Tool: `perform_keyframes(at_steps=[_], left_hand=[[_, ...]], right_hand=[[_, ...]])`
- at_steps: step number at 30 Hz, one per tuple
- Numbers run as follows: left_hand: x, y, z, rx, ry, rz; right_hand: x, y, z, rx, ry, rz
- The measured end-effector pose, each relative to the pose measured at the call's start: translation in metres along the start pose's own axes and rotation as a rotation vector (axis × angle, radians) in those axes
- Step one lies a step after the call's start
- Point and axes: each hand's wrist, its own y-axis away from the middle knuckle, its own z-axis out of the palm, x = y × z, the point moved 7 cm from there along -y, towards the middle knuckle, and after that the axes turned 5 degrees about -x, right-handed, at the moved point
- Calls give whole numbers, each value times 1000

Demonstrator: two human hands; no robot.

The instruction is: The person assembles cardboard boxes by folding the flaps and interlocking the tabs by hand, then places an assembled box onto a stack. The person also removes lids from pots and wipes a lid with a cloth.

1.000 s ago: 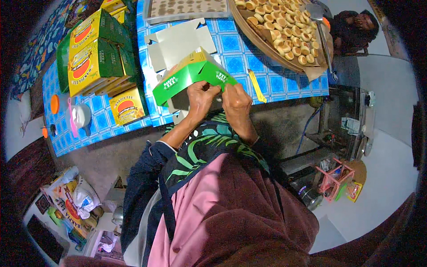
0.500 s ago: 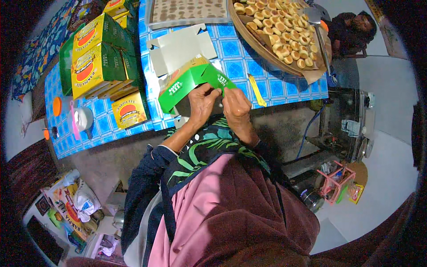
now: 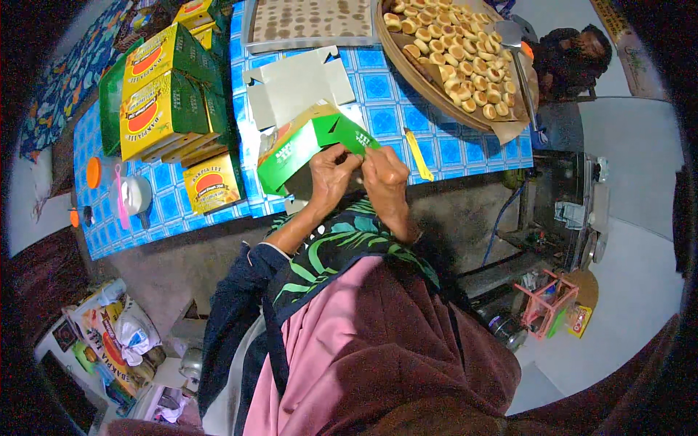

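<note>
A green and yellow cardboard box, partly folded up, stands at the table's near edge in front of me. My left hand pinches the near side of its card, fingers bent. Just right of it, my right hand is closed on the green end flap. The fingertips of both hands nearly meet at that corner, and what they press there is partly hidden. Behind the box lies an unfolded card blank, its grey inner face up. A yellow cutter knife rests to the right of my right hand.
Stacked yellow and green boxes stand at left, near a white tub and an orange lid. A paper-lined tray lies at the back. Round pastries fill a woven tray at back right, with a metal spatula. Another person is beyond.
Both hands keep their grip on the box near the same corner, with only small finger movements. The whole view has shifted slightly.
</note>
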Motion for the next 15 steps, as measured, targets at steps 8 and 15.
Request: perform_keyframes(at_steps=[8, 15], left_hand=[[-23, -3, -8, -84, 365, -214], [-43, -7, 5, -271, 618, -492]], right_hand=[[10, -9, -15, -15, -180, 26], [19, -2, -2, -32, -364, 275]])
